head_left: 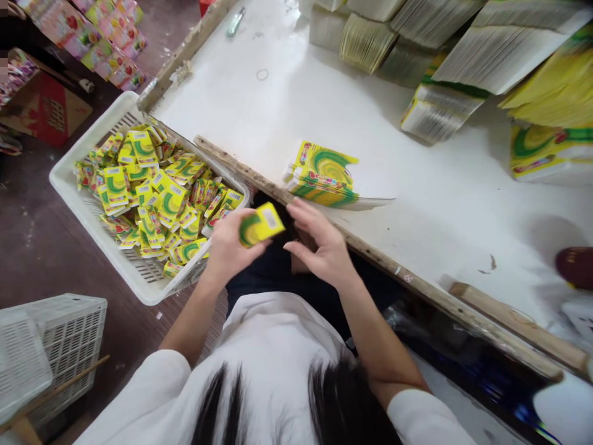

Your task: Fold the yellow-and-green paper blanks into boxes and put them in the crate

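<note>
A small yellow-and-green box [262,224] is in my left hand [229,244], held above my lap between the basket and the table edge. My right hand [322,244] is apart from the box, thumb and fingers spread, with nothing in it. Just beyond that hand, a stack of flat yellow-and-green cartons [324,173] lies at the table's near edge. To my left, a white plastic basket [99,247] holds a heap of similar small boxes [152,191].
Bundles of flat cartons [445,37] are piled at the back right of the white table [259,117]. A cutter [236,22] and a rubber band [262,74] lie farther left. White crates [69,346] and a cardboard box [50,111] stand on the floor.
</note>
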`<state>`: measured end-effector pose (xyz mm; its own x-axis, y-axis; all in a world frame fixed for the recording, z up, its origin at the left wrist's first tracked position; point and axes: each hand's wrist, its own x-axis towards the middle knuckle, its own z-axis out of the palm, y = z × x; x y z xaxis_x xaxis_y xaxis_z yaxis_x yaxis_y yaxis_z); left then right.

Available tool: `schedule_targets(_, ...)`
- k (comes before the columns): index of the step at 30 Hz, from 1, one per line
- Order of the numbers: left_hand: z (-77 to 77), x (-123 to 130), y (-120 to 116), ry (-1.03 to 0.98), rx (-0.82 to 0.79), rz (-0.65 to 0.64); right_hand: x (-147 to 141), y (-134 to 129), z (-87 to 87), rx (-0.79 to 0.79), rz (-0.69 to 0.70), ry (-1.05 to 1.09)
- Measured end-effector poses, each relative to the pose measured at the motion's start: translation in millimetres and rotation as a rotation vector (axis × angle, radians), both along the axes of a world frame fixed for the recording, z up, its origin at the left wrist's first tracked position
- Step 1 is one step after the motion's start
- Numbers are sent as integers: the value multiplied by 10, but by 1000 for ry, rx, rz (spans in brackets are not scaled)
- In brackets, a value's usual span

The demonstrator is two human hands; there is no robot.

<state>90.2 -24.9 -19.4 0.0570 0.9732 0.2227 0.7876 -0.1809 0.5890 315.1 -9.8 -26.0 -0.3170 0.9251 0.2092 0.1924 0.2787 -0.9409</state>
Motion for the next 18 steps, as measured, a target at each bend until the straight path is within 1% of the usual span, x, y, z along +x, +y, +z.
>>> schedule_targets(1,5,-133,19,33,53,125,59,75,42,58,-79,-28)
schedule_targets(2,9,-267,37,59,124,264,130,165,75,114,-179,-78)
schedule_targets(3,10,-391,52,93,182,370,204,265,93,161,-291,-154)
schedule_targets(4,8,-492,62,109,212,438,275,365,93,188,-393,-247)
schedule_targets(5,2,-562,64,112,226,473,336,461,74,195,-458,-344)
schedule_targets(6,-10,-594,60,101,214,472,386,546,39,192,-497,-430)
schedule_targets(7,-26,-589,52,76,182,443,421,616,-5,186,-513,-500)
schedule_targets(9,-70,-477,33,-5,93,345,457,701,-90,185,-520,-582)
schedule_targets(11,-123,-283,18,-110,3,245,458,718,-124,200,-534,-598)
schedule_targets(12,-149,-173,12,-169,-42,194,449,705,-113,208,-548,-585)
schedule_targets(14,-192,42,3,-306,-131,78,407,639,-48,214,-583,-521)
schedule_targets(16,-215,234,-5,-474,-227,-64,320,521,37,195,-592,-398)
schedule_targets(17,-217,317,-7,-573,-257,-121,256,443,70,168,-562,-320)
schedule_targets(18,-212,392,-6,-672,-279,-161,181,354,92,125,-502,-235)
